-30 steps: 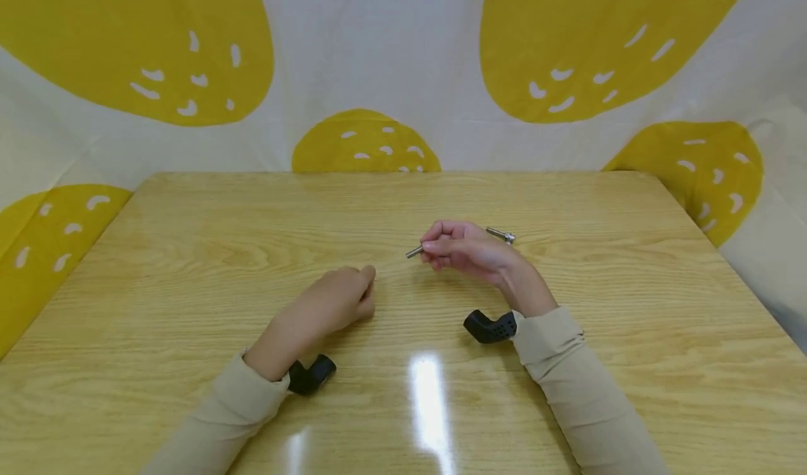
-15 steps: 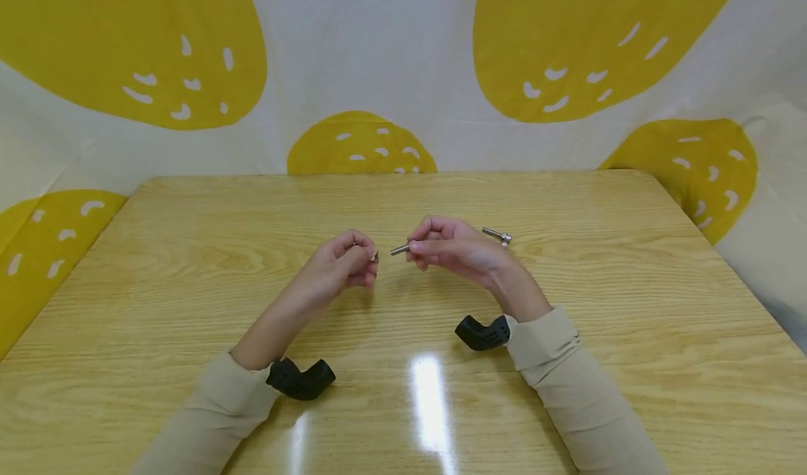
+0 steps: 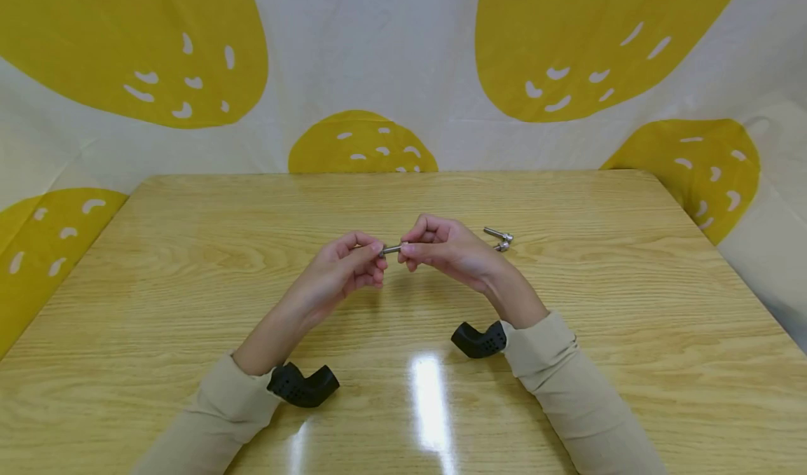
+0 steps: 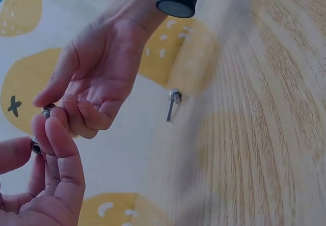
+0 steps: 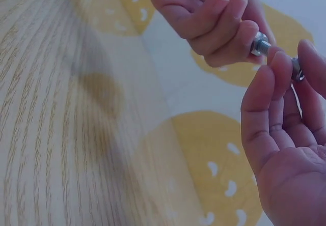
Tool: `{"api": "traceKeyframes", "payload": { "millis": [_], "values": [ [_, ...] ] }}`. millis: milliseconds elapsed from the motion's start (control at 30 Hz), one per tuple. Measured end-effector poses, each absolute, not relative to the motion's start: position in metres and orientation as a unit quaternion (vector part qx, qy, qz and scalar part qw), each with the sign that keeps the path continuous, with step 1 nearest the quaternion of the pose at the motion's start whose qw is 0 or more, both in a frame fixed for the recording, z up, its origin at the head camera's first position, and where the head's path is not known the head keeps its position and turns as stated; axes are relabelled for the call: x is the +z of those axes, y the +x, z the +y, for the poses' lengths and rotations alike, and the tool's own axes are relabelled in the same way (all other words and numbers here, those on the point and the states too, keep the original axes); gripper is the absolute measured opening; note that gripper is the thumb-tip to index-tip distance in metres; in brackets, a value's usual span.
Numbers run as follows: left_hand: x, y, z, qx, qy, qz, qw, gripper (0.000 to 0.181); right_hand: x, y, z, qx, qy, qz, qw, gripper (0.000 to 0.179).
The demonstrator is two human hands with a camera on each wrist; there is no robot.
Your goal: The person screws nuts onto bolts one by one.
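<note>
Both hands meet over the middle of the table in the head view. My right hand (image 3: 452,252) pinches a steel bolt (image 3: 392,249) by its head end, the shank pointing left. At the bolt's tip, my left hand (image 3: 334,272) pinches a small metal nut (image 4: 35,145) between thumb and fingertips. The right wrist view shows the nut right at the shank's end, with fingers covering part of both pieces. Past the right hand, two more bolts (image 3: 497,235) lie close together on the tabletop, one partly hidden by the hand.
The wood-grain table (image 3: 189,307) has a bright light reflection near its front. Behind it hangs a white cloth (image 3: 372,54) with yellow shapes. A black wrist mount (image 3: 304,385) sits at the left cuff, another wrist mount (image 3: 479,340) at the right.
My left hand has turned and risen, bringing the nut into view and up to the bolt's tip. My right hand has shifted slightly left with the bolt; the gap between them has closed.
</note>
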State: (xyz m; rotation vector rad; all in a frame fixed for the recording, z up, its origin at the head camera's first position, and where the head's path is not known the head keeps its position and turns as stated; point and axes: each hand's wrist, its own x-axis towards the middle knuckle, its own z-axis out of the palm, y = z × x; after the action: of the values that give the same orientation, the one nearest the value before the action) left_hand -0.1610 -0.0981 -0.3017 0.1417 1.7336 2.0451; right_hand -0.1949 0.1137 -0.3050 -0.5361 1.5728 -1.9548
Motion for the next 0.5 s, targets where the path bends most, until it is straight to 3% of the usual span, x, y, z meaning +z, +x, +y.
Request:
{"api": "traceKeyframes", "payload": {
  "millis": [200, 367, 500],
  "values": [
    [-0.3009, -0.1597, -0.0972, 0.731, 0.063, 0.649, 0.201, 0.010, -0.3064, -0.1944, 0.1141, -0.741, -0.215, 0.566, 0.289, 0.009],
    [-0.3002, -0.1587, -0.0963, 0.673, 0.103, 0.720, 0.136, 0.018, -0.3080, -0.1949, 0.1134, -0.745, -0.208, 0.561, 0.296, 0.010],
    [-0.2977, -0.1567, -0.0957, 0.620, 0.135, 0.768, 0.089, 0.015, -0.3096, -0.1958, 0.1122, -0.743, -0.204, 0.565, 0.295, 0.011]
  ]
}}
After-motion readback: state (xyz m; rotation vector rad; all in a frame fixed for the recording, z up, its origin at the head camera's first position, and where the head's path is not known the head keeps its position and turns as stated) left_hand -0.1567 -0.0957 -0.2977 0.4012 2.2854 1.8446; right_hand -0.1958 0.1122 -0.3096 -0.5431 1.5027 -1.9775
